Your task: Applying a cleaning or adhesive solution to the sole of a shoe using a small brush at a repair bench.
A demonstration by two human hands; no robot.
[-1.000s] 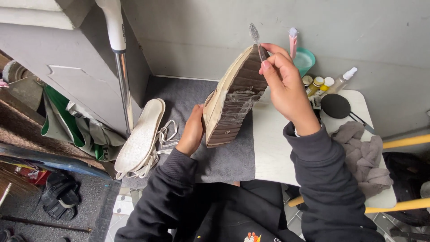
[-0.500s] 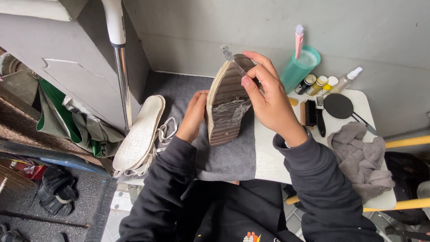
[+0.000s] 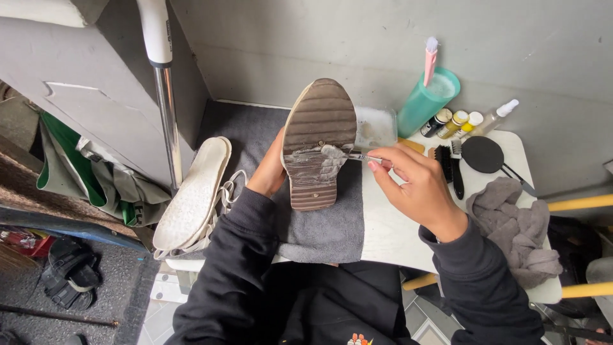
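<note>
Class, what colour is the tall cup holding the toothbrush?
Teal green cup, clearest in the head view.

A shoe with a brown ribbed rubber sole (image 3: 319, 144) stands tilted near the middle of the frame, sole facing up toward the camera, toe toward the top edge. A pale grey-white smear of foam covers the middle of the sole. A thin metal-handled brush (image 3: 357, 156) lies across it from the right, its tip touching that smear.
</note>
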